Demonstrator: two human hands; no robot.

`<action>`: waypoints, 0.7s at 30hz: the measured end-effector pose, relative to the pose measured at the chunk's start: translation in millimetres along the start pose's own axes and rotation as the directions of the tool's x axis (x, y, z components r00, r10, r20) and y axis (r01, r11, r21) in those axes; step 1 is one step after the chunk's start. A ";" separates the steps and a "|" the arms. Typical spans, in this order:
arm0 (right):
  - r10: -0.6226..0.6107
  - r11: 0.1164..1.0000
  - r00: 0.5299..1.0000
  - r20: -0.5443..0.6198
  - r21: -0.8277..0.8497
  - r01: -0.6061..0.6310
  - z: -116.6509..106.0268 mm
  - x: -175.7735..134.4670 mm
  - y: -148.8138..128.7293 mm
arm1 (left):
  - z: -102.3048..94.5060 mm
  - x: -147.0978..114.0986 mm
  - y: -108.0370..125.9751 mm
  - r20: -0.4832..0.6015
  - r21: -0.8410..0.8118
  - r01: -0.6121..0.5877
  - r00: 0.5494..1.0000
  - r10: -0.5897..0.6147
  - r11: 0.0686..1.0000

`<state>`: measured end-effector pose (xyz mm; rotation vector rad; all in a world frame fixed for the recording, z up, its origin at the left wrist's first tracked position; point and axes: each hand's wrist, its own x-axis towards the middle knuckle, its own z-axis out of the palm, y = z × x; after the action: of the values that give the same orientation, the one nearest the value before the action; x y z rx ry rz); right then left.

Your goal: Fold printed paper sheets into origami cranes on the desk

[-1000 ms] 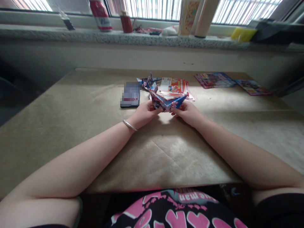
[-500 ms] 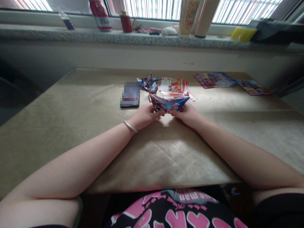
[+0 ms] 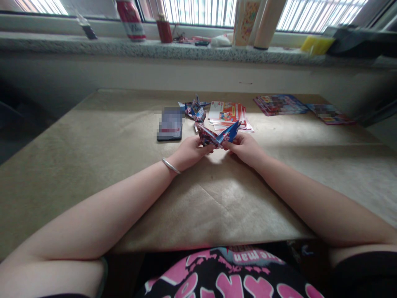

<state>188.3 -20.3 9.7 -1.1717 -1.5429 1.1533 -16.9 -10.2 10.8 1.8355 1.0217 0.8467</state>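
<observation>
Between both hands, a little above the table, is a folded sheet of printed paper [image 3: 228, 133], blue and dark red with two pointed flaps rising in a V. My left hand [image 3: 196, 150] pinches its left lower edge, thumb in front. On the opposite side my right hand [image 3: 243, 147] grips the lower right edge, also with the thumb toward me. The fingers behind the paper are partly hidden. Just beyond lie several folded paper pieces [image 3: 194, 108] in the same print. A stack of red and white printed cards [image 3: 228, 112] sits behind the right hand.
A phone [image 3: 170, 124] with a blurred screen lies left of the folded pieces. Printed sheets [image 3: 281, 104] and another small pile [image 3: 330, 114] rest at the back right. On the stone windowsill [image 3: 186, 51] stand a red can [image 3: 130, 20], bottles and a yellow item [image 3: 318, 44].
The paper's flaps have come up and inward, from a wide, flatter spread to a narrower V. The right hand has shifted slightly left; the left hand stays nearly in place.
</observation>
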 end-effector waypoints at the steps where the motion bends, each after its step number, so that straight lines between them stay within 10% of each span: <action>1: -0.003 1.000 1.000 -0.003 0.004 0.003 0.1 -0.1 0.8 | 0.3 0.0 0.2 -0.004 -0.009 -0.002 1.000 0.002 1.000; 12: -0.034 0.992 0.999 -0.004 -0.119 0.034 -1.6 -0.1 4.3 | -0.6 1.5 -5.4 -0.020 -0.003 -0.053 0.998 0.053 0.999; 21: -0.143 0.886 0.987 0.072 -0.435 0.160 1.1 -6.2 -1.6 | 0.7 -1.9 2.5 0.077 0.331 -0.200 0.980 0.184 0.922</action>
<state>188.1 -26.7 10.4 -1.2925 -1.9543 0.7425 -16.3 -12.9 12.5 2.2661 1.0176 0.7749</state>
